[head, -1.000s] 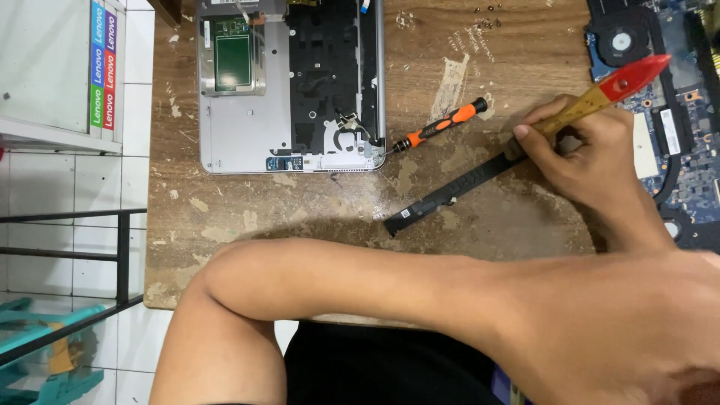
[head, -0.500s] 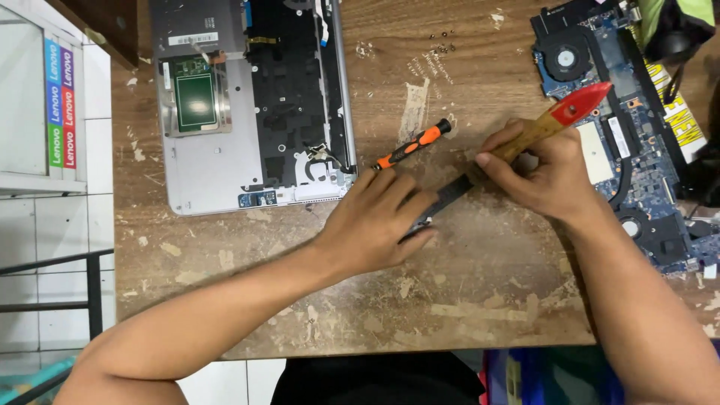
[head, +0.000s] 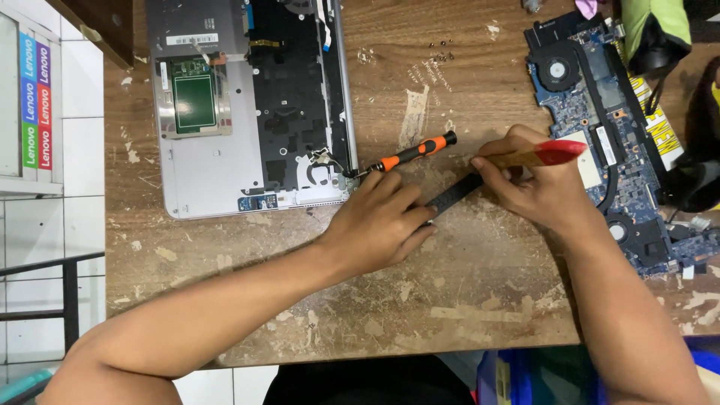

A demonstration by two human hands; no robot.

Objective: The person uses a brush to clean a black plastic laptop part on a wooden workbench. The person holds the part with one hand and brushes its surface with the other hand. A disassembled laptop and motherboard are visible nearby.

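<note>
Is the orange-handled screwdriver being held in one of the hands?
No, the screwdriver lies on the wooden table, just beyond the left hand.
</note>
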